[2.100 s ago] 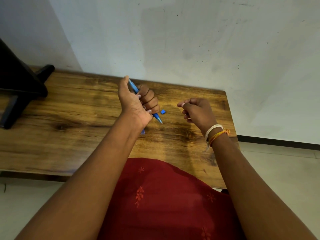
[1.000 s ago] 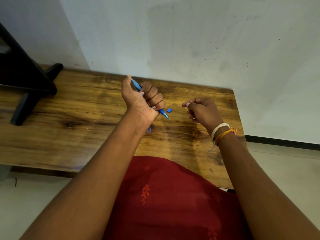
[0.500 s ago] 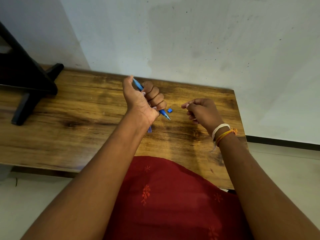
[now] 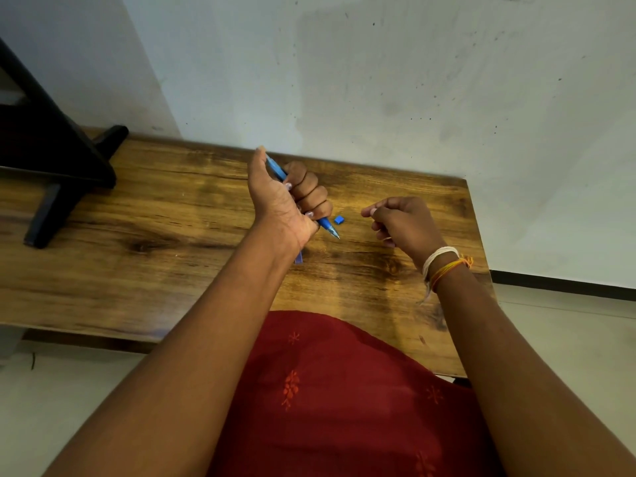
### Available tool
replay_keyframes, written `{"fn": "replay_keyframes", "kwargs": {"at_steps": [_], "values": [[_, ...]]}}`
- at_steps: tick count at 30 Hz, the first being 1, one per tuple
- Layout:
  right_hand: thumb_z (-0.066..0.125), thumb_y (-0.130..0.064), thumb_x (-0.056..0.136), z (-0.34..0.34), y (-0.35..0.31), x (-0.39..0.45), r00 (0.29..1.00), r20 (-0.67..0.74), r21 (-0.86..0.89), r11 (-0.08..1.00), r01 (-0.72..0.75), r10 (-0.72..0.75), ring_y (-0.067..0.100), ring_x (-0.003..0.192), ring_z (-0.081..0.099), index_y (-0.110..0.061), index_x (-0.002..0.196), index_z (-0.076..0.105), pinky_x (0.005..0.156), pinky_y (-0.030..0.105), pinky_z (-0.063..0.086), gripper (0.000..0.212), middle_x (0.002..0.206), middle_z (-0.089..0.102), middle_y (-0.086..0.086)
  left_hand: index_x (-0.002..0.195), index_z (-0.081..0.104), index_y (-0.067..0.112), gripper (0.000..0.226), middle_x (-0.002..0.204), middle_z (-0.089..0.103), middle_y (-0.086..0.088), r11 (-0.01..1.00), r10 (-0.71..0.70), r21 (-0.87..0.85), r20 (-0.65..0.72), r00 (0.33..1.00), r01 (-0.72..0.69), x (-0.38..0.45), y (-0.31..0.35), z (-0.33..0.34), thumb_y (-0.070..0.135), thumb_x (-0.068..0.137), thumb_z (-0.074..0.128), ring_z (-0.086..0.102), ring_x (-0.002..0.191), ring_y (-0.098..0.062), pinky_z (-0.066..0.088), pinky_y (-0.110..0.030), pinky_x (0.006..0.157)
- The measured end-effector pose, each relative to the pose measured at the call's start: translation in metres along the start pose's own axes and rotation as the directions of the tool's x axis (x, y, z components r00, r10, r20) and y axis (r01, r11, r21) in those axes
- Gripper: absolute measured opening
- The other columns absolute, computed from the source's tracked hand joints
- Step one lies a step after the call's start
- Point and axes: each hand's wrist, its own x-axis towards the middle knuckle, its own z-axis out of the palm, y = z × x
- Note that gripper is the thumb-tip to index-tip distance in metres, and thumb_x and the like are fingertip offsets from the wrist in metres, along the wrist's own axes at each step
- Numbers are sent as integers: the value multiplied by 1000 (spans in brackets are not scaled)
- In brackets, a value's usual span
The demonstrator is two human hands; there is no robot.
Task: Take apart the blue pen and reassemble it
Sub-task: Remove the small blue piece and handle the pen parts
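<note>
Presently, the left hand (image 4: 285, 204) grips the blue pen (image 4: 328, 229) in a fist above the wooden table (image 4: 137, 235). The right hand (image 4: 402, 222) is loosely curled, thumb to forefinger; any contents cannot be told.

This looks like a plain room in a home rather than a workshop or lab. A wooden bench (image 4: 137, 256) with a glossy, dark-grained top stands pushed against a pale painted wall (image 4: 395, 80) that is scuffed and speckled with small dark marks. The floor (image 4: 568, 325) is light and smooth (tile or polished stone, hard to tell which), with a dark skirting strip (image 4: 564, 280) along the foot of the wall. A black stand (image 4: 58, 173) with angled legs rests on the bench's far left end. Nothing here is industrial or commercial.
</note>
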Motion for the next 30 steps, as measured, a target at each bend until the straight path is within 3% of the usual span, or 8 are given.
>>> {"fn": "replay_keyframes", "kwargs": {"at_steps": [30], "values": [[51, -9, 92, -2, 4, 0, 1000, 19, -1, 1000, 0, 0, 10, 52, 50, -9, 84, 71, 38, 10, 36, 21, 62, 57, 2, 39, 26, 21, 62, 35, 17, 6, 999, 15, -37, 54, 998, -13, -1, -2, 1, 60, 87, 21, 12, 31, -11, 14, -14, 41]]}}
